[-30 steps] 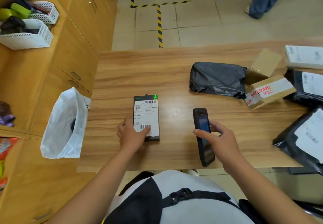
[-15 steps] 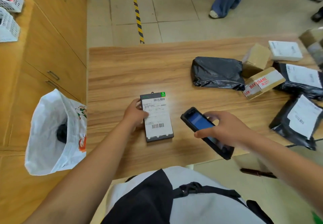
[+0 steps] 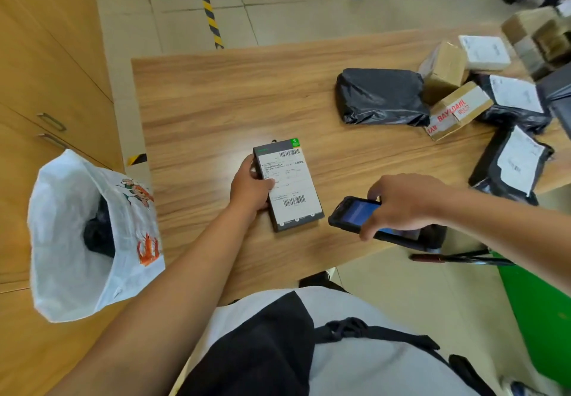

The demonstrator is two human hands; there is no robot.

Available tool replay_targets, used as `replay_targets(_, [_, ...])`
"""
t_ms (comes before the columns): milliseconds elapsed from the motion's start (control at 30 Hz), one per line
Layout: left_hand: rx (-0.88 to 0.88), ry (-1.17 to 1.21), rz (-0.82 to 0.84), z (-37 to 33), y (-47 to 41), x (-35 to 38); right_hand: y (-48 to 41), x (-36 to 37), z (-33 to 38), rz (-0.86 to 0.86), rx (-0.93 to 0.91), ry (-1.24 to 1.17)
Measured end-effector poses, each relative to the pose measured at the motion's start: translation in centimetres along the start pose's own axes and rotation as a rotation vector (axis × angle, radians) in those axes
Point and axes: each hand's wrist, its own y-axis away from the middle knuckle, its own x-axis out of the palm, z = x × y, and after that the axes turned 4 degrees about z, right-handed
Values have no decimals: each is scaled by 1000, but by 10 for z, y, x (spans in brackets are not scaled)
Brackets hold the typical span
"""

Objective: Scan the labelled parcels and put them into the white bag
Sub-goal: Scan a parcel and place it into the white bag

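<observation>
Since half a second ago the right hand (image 3: pixel 404 202) has swung the scanner (image 3: pixel 364 216) lower and closer to the flat box (image 3: pixel 289 185), so its front end now sits just beside the box's near right corner, at about 3 o'clock from it, while the left hand (image 3: pixel 251 190) has slid from the box's top edge to its left side. That left grip is closed around the box's long edge, thumb on the white label, and the box lies flat on the surface (image 3: pixel 216 102); whether it has begun to lift I cannot tell. The right grip is wrapped over the scanner from above, fingers curled round its far side, screen lit blue. Whether the barcode has been read the picture does not show. The white bag (image 3: pixel 77 241) hangs open at 9 o'clock, off the surface's left edge, with one dark parcel (image 3: pixel 99 232) already inside, so at least one item looks done. Well apart at 2 o'clock wait a black plastic parcel (image 3: pixel 381 97), a taped cardboard box (image 3: pixel 457 111), further black mailers (image 3: pixel 509 167) with labels and more cartons. By my reading, the task is early: this box comes next, most of the pile remains.
</observation>
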Motion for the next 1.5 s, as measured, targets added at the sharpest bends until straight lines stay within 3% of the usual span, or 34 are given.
replay_targets(767, [88, -203, 56, -12, 8, 0, 10, -1, -8, 19, 49, -36])
replay_targets(933, [-29, -309, 151, -37, 4, -10, 11, 4, -31, 100, -40, -440])
replay_targets(1100, [-91, -456, 202, -59, 4, -18, 11, 28, -41, 18, -56, -836])
replay_targets(1267, [150, -645, -110, -31, 33, -5, 5, 58, -42, -98, -101, -1200])
replay_targets(1500, [113, -1054, -224, 25, 88, 11, -5, 81, -39, -219, -108, -1428])
